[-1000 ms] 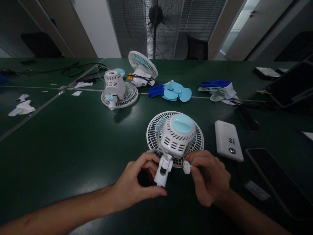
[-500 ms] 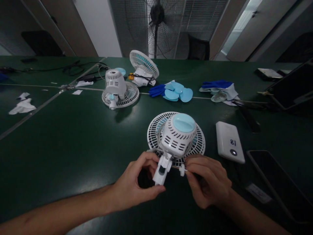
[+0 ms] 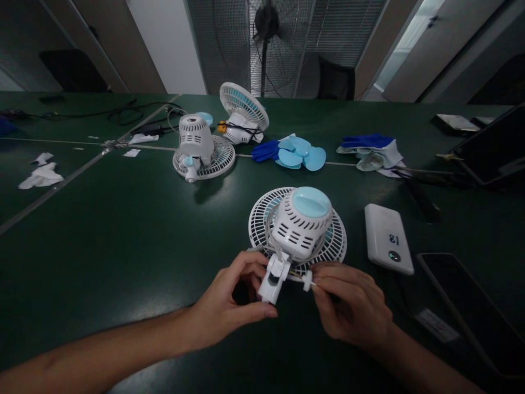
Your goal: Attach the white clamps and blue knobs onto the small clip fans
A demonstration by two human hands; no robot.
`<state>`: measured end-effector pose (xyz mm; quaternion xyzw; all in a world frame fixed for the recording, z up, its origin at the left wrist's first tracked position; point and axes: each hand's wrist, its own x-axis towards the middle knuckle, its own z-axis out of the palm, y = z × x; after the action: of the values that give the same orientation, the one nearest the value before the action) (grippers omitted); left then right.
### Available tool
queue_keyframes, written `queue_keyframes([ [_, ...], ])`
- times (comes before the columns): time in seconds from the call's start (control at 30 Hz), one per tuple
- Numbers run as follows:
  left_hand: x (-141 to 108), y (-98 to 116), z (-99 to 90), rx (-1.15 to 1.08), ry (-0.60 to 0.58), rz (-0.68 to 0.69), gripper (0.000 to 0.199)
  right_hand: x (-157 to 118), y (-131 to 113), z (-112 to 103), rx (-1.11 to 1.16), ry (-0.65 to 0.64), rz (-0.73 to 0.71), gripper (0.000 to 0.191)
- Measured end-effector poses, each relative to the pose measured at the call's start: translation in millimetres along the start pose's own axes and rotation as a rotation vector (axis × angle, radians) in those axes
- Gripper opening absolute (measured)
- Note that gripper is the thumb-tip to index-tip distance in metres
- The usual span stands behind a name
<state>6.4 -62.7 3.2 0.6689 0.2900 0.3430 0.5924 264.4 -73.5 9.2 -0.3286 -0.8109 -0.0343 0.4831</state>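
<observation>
A small white fan (image 3: 298, 230) with a light-blue rear cap lies grille-down in front of me. Its white neck bracket (image 3: 270, 285) points toward me, pinched between the thumb and fingers of my left hand (image 3: 229, 306). To the right of the bracket, my right hand (image 3: 353, 303) grips a white screw knob (image 3: 307, 280) by the fingertips. The knob's thin metal shaft points at the bracket's side; whether it enters the bracket I cannot tell. Part of the grille is hidden behind the motor housing and my fingers.
Two more fans, one face-down (image 3: 196, 139) and one tilted (image 3: 244, 112), stand farther back. Beside them lie light-blue fan blades (image 3: 301, 153) and blue-and-white gloves (image 3: 371, 148). A white power bank (image 3: 389, 238) and a dark phone (image 3: 467, 306) are at right.
The view has shifted slightly, moving everything a little right. More of the knob's metal shaft shows beside the bracket. Both hands keep their holds.
</observation>
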Motion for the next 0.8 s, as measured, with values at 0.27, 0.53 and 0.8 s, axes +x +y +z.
queue_keyframes([
  [0.27, -0.7, 2.4, -0.6, -0.001, 0.022, 0.0, 0.05, 0.1, 0.8, 2.8, 0.027, -0.036, -0.014, 0.015],
  [0.53, -0.2, 2.1, 0.3, 0.006, -0.004, -0.018, 0.052, -0.2, 0.9, 1.5, 0.021, -0.046, 0.003, 0.016],
  [0.8, -2.1, -0.6, -1.4, 0.01, 0.011, -0.016, 0.051, -5.3, -2.1, 5.5, 0.075, -0.186, -0.047, 0.012],
])
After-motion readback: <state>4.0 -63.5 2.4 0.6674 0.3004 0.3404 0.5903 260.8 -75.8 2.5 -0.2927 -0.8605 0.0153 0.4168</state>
